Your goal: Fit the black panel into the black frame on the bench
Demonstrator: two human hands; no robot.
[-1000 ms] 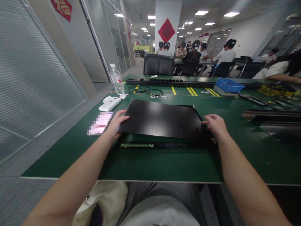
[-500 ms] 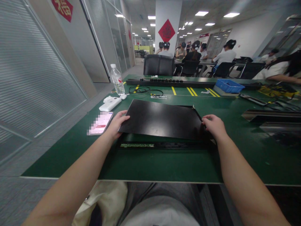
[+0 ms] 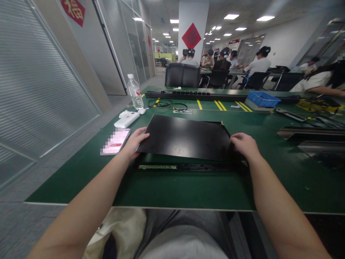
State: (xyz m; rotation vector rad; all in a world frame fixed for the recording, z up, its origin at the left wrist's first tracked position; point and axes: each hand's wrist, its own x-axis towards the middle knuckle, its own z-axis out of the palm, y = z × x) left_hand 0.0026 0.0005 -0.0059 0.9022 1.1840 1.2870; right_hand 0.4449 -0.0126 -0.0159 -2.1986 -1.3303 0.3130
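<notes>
A thin, glossy black flat panel (image 3: 183,138) is held tilted over the green table. My left hand (image 3: 136,143) grips its left edge, thumb on top and fingers beneath. At the right edge, my right hand (image 3: 244,144) pinches with thumb and forefinger; its other fingers are curled. Under the panel lies a dark frame (image 3: 205,167), its near bar showing along the front and a corner at the back right. A green circuit board strip (image 3: 157,167) sits in the left part of that bar. The panel hides most of the frame.
Left of the panel are a phone (image 3: 116,141), a white device (image 3: 127,119) and a water bottle (image 3: 135,92). Behind lie a black cable (image 3: 167,104) and a long dark bar (image 3: 188,94). A blue bin (image 3: 263,99) and metal strips (image 3: 309,133) are on the right.
Hardly anything differs. My right hand has shifted very slightly left at the panel's edge; the panel and my left hand keep nearly the same pose.
</notes>
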